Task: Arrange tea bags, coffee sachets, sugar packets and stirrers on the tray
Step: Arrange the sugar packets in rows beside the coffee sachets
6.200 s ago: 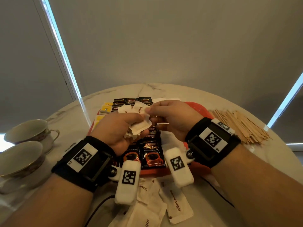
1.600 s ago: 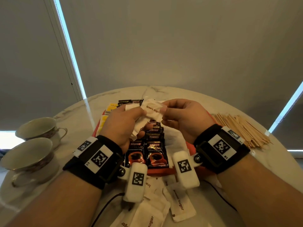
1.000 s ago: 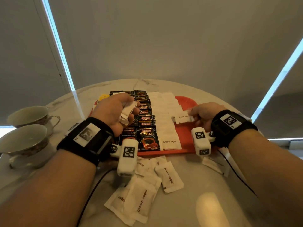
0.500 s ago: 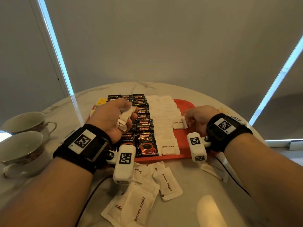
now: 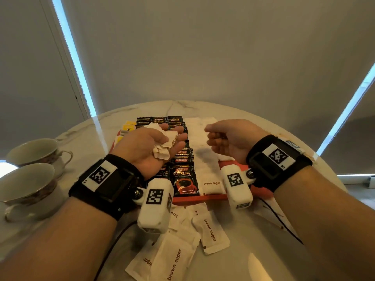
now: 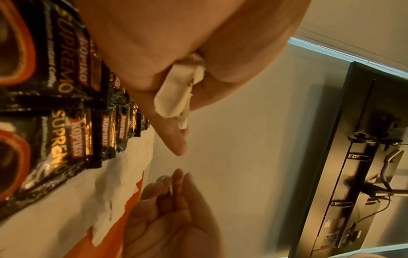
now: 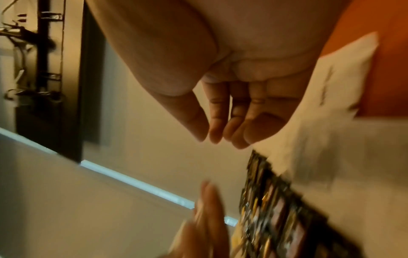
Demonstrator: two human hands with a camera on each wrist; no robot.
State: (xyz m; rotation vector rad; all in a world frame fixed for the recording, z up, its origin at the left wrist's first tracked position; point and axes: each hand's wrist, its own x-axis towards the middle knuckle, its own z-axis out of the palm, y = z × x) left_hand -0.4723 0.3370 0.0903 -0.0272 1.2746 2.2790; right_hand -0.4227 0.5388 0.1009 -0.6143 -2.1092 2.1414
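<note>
Over on the far left two teacups (image 5: 30, 175) sit on saucers on the round marble table (image 5: 263, 250), well apart from the work. Moving in, the red tray (image 5: 205, 197) lies in the middle of the table. Yellow tea bags (image 5: 127, 127) show at its far left edge, mostly hidden behind the left hand. Next come the black coffee sachets (image 5: 183, 179) in overlapping columns, and beside them a column of white sugar packets (image 5: 211, 182) marked brown sugar, laid flat on the tray.

The left hand (image 5: 150, 147) is raised over the coffee columns, palm turned inward, its fingers curled around a crumpled bunch of sugar sachets (image 5: 164, 142); the wrist view shows the paper wedged between thumb and fingers. Just to the right, the right hand (image 5: 229, 138) hangs above the white column, close to the left hand but apart from it. Its fingers are loosely bent toward the thumb and hold nothing.

In front of the tray, on the near table, several loose packets (image 5: 213, 232) lie scattered and overlapping. Both wrists wear black straps with white camera units
</note>
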